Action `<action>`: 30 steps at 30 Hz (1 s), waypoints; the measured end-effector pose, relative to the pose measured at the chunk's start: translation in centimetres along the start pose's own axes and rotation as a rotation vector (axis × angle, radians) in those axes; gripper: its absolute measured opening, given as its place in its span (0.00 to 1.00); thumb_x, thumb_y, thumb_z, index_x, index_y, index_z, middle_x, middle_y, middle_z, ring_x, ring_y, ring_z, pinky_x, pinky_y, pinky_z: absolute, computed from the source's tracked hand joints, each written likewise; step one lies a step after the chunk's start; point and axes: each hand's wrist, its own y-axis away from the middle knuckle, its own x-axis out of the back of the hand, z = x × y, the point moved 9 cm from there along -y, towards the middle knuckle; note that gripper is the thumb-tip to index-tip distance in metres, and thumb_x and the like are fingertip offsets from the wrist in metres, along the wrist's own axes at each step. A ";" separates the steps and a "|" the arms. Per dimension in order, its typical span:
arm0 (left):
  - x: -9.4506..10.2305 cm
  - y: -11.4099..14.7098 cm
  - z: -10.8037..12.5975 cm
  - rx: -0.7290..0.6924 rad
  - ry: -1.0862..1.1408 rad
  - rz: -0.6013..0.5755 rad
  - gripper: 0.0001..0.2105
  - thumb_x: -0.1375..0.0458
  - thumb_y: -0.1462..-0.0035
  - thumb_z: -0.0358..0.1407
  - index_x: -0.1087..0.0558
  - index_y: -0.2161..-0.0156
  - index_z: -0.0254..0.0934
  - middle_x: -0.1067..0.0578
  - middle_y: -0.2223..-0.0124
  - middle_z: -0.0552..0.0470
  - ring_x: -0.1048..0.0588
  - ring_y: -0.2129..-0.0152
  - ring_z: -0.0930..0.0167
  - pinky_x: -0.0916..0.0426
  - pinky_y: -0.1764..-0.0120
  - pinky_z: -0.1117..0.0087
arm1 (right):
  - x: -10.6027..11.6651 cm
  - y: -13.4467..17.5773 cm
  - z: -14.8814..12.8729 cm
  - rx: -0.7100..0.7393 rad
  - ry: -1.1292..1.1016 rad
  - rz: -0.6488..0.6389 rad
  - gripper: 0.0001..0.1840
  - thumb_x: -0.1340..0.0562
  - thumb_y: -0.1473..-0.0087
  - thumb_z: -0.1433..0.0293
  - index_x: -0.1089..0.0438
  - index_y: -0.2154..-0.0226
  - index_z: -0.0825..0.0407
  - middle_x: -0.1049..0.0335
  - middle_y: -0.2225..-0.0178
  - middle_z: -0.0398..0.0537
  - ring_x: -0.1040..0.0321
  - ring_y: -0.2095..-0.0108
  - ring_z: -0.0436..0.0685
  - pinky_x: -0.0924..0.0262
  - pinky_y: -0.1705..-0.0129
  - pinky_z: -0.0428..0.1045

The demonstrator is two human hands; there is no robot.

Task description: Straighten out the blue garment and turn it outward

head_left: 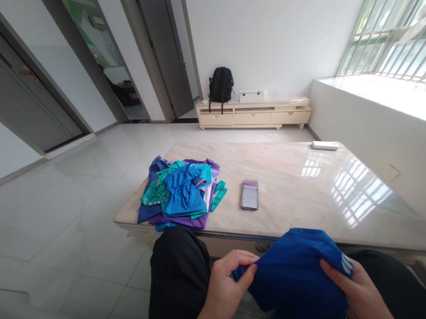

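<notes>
Stripes [347, 264], white, unlettered, on blue garment [295, 275] between both hands.

Low marble-topped table [312, 197], polished, reflecting the window bars. On it: a heap of folded garments [181, 192] in blue, teal and purple at the near left corner; a small dark flat object [250, 195] mid-surface; a white remote-like bar [324, 145] at the far edge.

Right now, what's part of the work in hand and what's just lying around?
In hand: blue garment, gripped by left hand and right hand; clothes pile on the table.
Lying about: phone, white remote, backpack, white box.
</notes>
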 end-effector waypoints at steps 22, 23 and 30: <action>-2.4 1.5 -4.5 0.219 -0.137 0.028 0.19 0.54 0.28 0.48 0.30 0.61 0.37 0.28 0.64 0.50 0.29 0.65 0.69 0.36 0.60 0.71 | -1.5 1.0 0.0 0.024 0.162 -0.075 0.18 0.25 0.54 0.57 0.16 0.64 0.52 0.18 0.67 0.52 0.24 0.68 0.63 0.29 0.65 0.53; -2.3 1.4 -4.2 0.197 -0.174 0.047 0.18 0.55 0.28 0.47 0.29 0.60 0.37 0.27 0.64 0.50 0.28 0.65 0.68 0.35 0.60 0.70 | -1.6 1.3 -0.2 0.038 0.184 -0.060 0.18 0.25 0.55 0.57 0.16 0.65 0.52 0.19 0.68 0.51 0.25 0.69 0.62 0.30 0.66 0.52; -1.0 0.6 -1.3 -0.031 -0.356 0.184 0.11 0.51 0.28 0.38 0.27 0.59 0.39 0.22 0.65 0.51 0.23 0.68 0.70 0.34 0.63 0.72 | -1.6 3.3 -1.4 0.060 0.191 0.007 0.19 0.22 0.60 0.55 0.16 0.68 0.49 0.21 0.73 0.47 0.27 0.72 0.59 0.31 0.70 0.49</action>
